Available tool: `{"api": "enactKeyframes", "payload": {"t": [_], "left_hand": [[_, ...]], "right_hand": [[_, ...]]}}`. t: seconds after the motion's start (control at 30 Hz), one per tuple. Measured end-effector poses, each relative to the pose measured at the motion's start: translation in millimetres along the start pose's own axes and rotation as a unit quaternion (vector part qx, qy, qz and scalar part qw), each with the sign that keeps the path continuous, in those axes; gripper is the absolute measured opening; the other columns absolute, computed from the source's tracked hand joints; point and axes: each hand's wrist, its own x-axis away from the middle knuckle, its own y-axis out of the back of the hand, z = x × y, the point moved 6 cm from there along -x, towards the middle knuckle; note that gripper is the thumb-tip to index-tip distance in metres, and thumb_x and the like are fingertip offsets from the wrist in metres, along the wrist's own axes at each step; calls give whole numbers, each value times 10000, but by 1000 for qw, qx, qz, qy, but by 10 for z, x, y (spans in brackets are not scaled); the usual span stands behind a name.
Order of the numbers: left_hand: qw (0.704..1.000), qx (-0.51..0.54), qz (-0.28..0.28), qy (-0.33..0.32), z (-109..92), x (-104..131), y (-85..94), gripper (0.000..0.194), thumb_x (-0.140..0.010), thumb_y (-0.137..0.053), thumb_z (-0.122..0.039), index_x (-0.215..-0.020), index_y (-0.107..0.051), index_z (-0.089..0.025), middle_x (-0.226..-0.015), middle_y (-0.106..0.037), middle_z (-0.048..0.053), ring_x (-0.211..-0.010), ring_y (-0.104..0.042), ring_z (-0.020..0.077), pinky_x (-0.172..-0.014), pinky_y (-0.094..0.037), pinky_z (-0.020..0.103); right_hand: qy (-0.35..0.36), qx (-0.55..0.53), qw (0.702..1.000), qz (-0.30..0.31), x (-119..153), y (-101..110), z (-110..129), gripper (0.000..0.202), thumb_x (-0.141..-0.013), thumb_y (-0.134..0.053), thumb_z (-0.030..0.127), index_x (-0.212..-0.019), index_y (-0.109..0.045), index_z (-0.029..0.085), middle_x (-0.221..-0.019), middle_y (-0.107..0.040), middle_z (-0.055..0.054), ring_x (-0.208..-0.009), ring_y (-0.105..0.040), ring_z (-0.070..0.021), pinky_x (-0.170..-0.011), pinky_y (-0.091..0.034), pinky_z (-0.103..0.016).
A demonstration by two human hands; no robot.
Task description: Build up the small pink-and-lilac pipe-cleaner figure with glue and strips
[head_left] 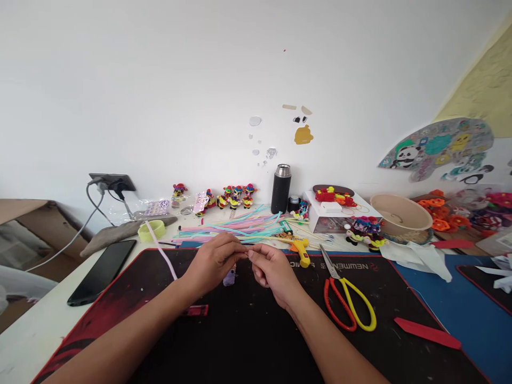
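Over the black desk mat (256, 341), my left hand (218, 261) and my right hand (274, 269) meet, thumbs and forefingers pinched together at the tips. What lies between the fingertips is too small to make out. A fuzzy purple pipe cleaner piece (229, 277) shows below my left hand's fingers, mostly covered by that hand. Beyond my left wrist a pale lilac pipe cleaner (160, 249) slants upward; whether it joins the purple piece is hidden. Partly behind my left forearm lies a small red-pink item (198, 310).
Red-and-yellow-handled scissors (340, 296) and a red strip (428, 333) lie right. Behind my hands are a yellow glue gun (301, 252), pastel pipe cleaners (236, 226) and a black flask (281, 189). A phone (102, 272) and yellow-green roll (152, 230) sit left.
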Motion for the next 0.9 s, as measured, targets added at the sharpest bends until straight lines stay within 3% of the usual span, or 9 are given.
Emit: {"api": "enactKeyframes", "payload": {"t": [0.27,0.6,0.9], "left_hand": [[999,22,5,42,57,-15,8,202,-1010,-629,-335,-969,-797,-231,-879,-759,70,-849,-693,205,-780,-538,308],[1000,18,9,19,38,-28,27,157,-1005,-623,-261,-978,-776,-239,-881,-753,43,-834,-689,188,-779,-516,278],[997,30,10,70,116,-53,104,169,-981,-598,-248,-931,-759,-240,-883,-776,33,-831,-712,198,-769,-525,273]], "right_hand": [[5,8,1000,-3,5,1,-4,375,-783,-791,500,-920,-685,166,-470,-452,107,-389,-319,-63,-378,-187,-198],[-3,4,1000,3,21,-31,0,397,-768,-799,530,-897,-659,181,-473,-452,108,-392,-316,-64,-382,-174,-206],[-5,13,1000,-9,13,-39,-28,395,-765,-791,525,-900,-666,176,-483,-470,104,-393,-342,-62,-377,-179,-203]]}}
